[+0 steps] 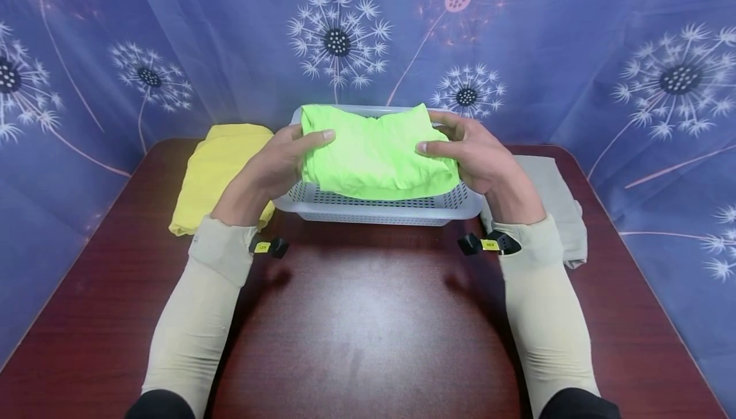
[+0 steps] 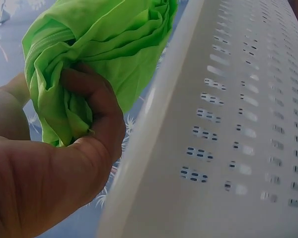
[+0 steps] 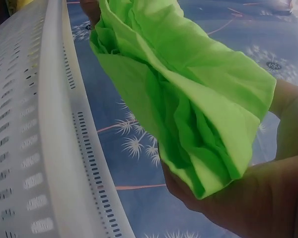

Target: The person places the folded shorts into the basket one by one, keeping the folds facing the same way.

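A folded lime-green cloth garment [image 1: 376, 154] is held up above a pale plastic basket [image 1: 379, 213] with slotted walls. My left hand [image 1: 284, 157] grips its left end, thumb on the near face; in the left wrist view that hand [image 2: 84, 139] has fingers curled round the layered fabric [image 2: 104, 44]. At the other end my right hand [image 1: 474, 151] pinches the cloth, thumb in front and fingers behind. The right wrist view shows the stacked folds of the garment [image 3: 184, 109], with most of the right fingers hidden. The basket [image 3: 54, 114] is below and beside the cloth there.
A folded yellow cloth [image 1: 221, 163] lies on the dark red table [image 1: 368, 329] left of the basket, partly behind the left forearm. Folded grey cloth [image 1: 552, 208] lies to the right, partly behind the right forearm. A blue dandelion-print curtain [image 1: 230, 36] hangs behind the table.
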Motion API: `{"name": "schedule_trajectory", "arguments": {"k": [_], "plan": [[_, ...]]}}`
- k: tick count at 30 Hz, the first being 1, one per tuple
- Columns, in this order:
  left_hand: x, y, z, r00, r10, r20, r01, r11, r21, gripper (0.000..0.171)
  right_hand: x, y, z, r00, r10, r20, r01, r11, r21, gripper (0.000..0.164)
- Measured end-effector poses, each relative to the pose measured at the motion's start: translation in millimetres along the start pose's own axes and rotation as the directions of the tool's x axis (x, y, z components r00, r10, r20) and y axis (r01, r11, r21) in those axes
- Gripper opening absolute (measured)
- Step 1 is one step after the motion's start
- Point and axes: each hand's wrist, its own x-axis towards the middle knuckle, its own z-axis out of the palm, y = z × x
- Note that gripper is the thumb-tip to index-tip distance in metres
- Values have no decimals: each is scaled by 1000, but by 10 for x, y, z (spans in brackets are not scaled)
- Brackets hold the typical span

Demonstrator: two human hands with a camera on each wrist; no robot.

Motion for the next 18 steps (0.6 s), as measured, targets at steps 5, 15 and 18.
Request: {"name": "schedule_trajectory", "arguments": {"k": [5,15,18], "plan": [[9,-1,-13,1000,6,-13,-7,1000,-27,34,27,-9,13,1000,7,5,-7,1000,14,83],[31,-26,-41,999,25,-37,-27,998,-55,35,104,95,44,1000,-5,-23,8,994,109,80],[35,-33,-48,999,26,-46,-29,998,-62,35,122,131,59,1000,-13,-22,17,983,182,78]]}}
